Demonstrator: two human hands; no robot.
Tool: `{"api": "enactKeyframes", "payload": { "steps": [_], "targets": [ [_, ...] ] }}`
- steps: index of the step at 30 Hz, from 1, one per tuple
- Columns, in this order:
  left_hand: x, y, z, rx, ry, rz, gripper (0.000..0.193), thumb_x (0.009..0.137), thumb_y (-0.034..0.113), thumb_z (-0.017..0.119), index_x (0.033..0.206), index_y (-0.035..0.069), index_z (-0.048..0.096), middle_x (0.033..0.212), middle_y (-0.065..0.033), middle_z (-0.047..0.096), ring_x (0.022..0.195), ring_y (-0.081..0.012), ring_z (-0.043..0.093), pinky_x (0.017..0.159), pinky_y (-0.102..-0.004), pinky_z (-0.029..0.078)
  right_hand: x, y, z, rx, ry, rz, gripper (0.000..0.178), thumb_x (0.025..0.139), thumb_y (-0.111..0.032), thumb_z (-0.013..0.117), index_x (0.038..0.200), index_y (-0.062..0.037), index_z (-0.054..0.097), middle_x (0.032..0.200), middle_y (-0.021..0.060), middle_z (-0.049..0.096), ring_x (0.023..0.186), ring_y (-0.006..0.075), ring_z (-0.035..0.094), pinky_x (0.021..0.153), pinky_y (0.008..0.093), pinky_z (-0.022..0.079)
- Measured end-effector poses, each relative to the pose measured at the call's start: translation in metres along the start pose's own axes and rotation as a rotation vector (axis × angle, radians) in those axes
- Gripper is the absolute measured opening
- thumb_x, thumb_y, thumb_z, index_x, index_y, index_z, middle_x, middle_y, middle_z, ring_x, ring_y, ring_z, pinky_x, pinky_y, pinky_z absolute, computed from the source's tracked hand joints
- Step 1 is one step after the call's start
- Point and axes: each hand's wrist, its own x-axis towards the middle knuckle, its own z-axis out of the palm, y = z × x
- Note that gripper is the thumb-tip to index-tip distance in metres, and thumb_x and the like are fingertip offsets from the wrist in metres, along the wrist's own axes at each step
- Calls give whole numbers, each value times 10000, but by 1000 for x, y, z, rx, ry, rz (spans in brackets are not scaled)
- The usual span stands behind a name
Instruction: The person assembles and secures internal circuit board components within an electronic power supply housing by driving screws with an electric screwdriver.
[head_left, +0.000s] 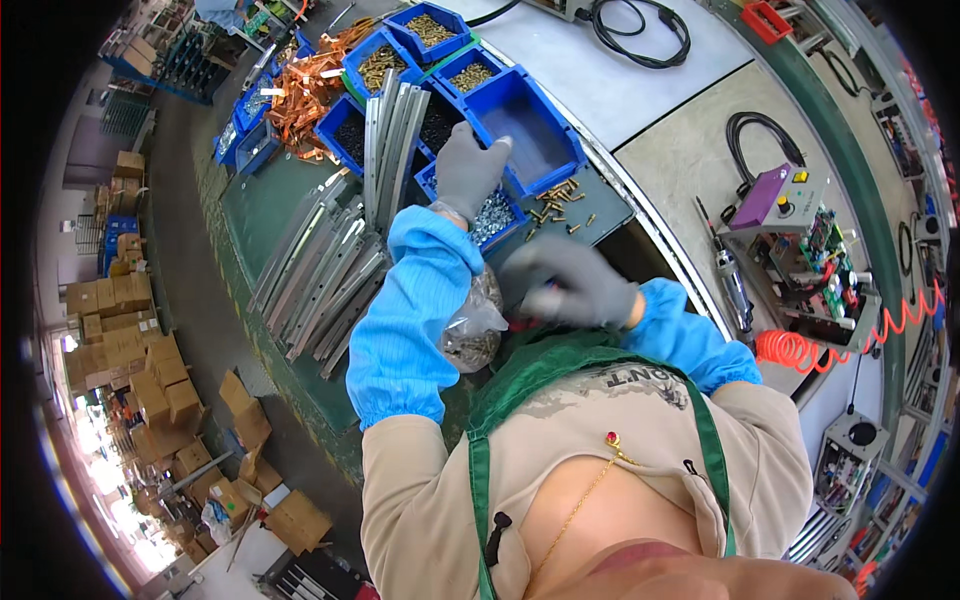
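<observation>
1. Reaching out with the left hand (468, 170), grey-gloved, over a blue bin (498, 222) of silvery screws (490, 215); fingers curled down at the far rim, touching the bin's edge, nothing plainly gripped.
2. Hovering close to the chest, the right hand (570, 283), also gloved, fingers bent around something small and red; too hidden to tell what it is.
3. Hanging below the left forearm, a clear bag (474, 335) of brassy screws, just beside the right hand; cannot tell which hand carries it.
4. Covering both forearms, blue sleeves (415, 310); green apron (530, 365) across the chest.
5. Lying scattered on the green table (270, 205), right of the screw bin, loose brass screws (557, 197).
6. Standing behind the left hand, an empty blue bin (530, 130), more bins of brass parts beyond it.
7. Leaning and stacked left of the bins, long metal rails (330, 270).
8. Piled at the far left of the bins, copper strips (305, 90).
9. Resting well right, an electric screwdriver (733, 285), a purple control box (772, 195) and an orange coiled hose (850, 335).
</observation>
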Motion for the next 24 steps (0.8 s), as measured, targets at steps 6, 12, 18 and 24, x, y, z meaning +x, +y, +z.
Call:
{"api": "enactKeyframes", "payload": {
  "steps": [6,12,18,24],
  "targets": [
    [8,-6,1,-180,42,-206,296,801,248,687,922,-6,598,715,-41,586,568,-126,553,526,-278,443,16,89,-85,-790,1,210,287,839,-202,581,1103,-101,630,1101,105,605,1031,319,556,855,403,475],
    [15,-7,3,-172,27,-194,322,781,255,701,897,-24,592,680,-81,617,536,-156,589,541,-306,473,33,132,-73,-958,-209,7,352,851,-289,572,1184,-180,606,1273,71,524,1231,326,426,1000,464,371],
    [18,-10,11,-10,-65,-168,376,768,295,696,928,-23,573,747,-141,655,612,-229,643,608,-338,501,19,142,-71,-795,-141,-40,249,784,-183,644,1029,-136,654,1114,55,608,1112,314,489,959,465,392],
    [18,-10,26,304,-175,-80,511,750,334,684,1047,-39,497,897,-219,666,859,-380,656,796,-425,511,4,134,-69,-628,331,52,190,766,-179,618,929,-95,664,1003,104,628,982,310,554,858,418,447]
  ]
}}
